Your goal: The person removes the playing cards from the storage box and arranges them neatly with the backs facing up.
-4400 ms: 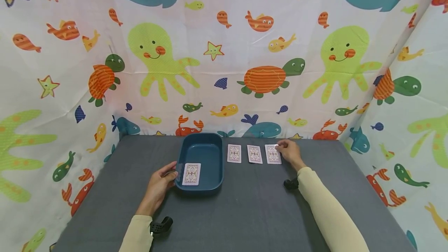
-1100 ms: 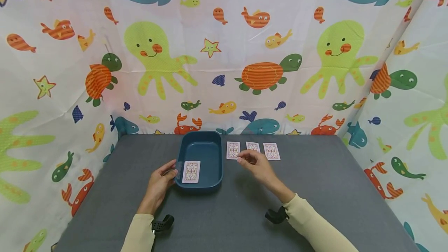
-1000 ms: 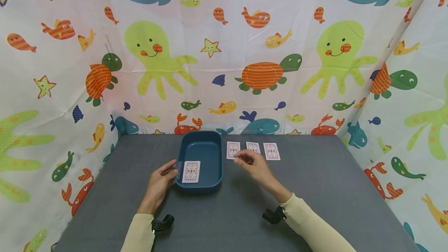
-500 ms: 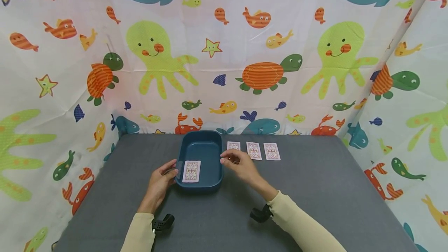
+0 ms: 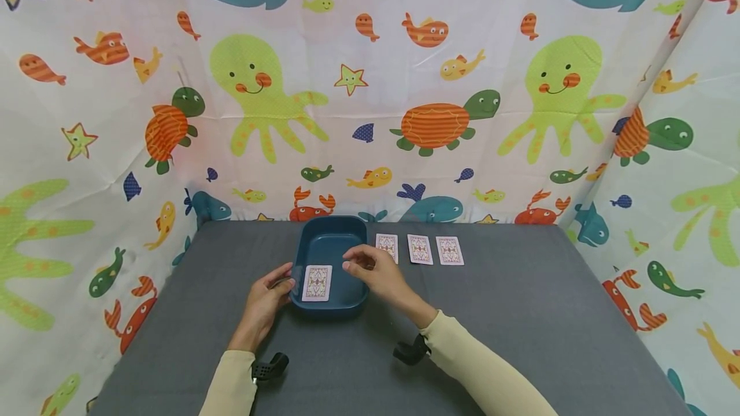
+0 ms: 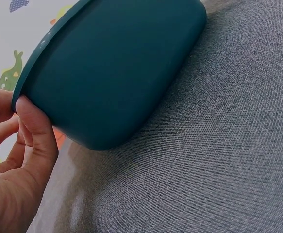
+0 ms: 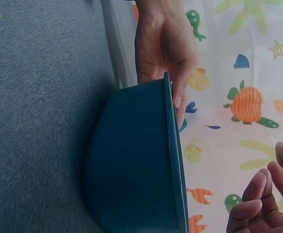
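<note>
looks like a screened-off recording booth, staged around a single tabletop (image 5: 509, 320). shows this first by the white cloth (image 5: 341, 146), hung like a curtain along the far edge and turning at both far corners to run beside the left and right edges. carries a cartoon sea print, with octopus (image 5: 247, 60), turtle (image 5: 435, 125), crab (image 5: 312, 212) and whale (image 5: 435, 209), plus a faint fold line across the back. has a plain grey surface, woven like fabric in both wrist views. hints at filming through a black left camera (image 5: 270, 366) and right camera (image 5: 412, 350), worn at the wrists. suggests a nursery by print alone; cannot tell the room behind.
</note>
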A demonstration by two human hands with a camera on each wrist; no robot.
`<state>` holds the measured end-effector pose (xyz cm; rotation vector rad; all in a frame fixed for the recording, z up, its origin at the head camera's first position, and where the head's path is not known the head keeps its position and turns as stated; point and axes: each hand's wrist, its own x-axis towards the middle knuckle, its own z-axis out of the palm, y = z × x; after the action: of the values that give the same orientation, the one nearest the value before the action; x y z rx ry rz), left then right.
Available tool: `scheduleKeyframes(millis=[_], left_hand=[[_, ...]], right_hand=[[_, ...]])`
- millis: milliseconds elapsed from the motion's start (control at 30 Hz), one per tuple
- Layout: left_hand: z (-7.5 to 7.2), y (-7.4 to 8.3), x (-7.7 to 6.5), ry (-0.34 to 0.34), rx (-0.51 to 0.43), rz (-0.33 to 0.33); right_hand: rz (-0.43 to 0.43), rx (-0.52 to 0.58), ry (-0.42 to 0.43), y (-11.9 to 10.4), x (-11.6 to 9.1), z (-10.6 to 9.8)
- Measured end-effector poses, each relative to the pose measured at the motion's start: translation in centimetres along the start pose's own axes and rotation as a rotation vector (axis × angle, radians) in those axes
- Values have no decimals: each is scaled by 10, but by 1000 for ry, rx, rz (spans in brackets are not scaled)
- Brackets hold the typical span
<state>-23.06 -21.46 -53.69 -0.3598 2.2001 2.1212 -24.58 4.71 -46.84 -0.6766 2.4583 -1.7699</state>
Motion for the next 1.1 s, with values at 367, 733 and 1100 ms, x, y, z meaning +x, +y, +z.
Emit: scheduleKeyframes(millis=[367, 733, 1100], left_hand=[[0, 2, 0, 0, -29, 12], [1, 4, -1, -12, -36, 20], [0, 2, 0, -9, -34, 13]], right_hand=[[16, -47, -15, 2, 13, 19], [65, -85, -6, 5, 25, 32], [172, -136, -11, 15, 39, 47]])
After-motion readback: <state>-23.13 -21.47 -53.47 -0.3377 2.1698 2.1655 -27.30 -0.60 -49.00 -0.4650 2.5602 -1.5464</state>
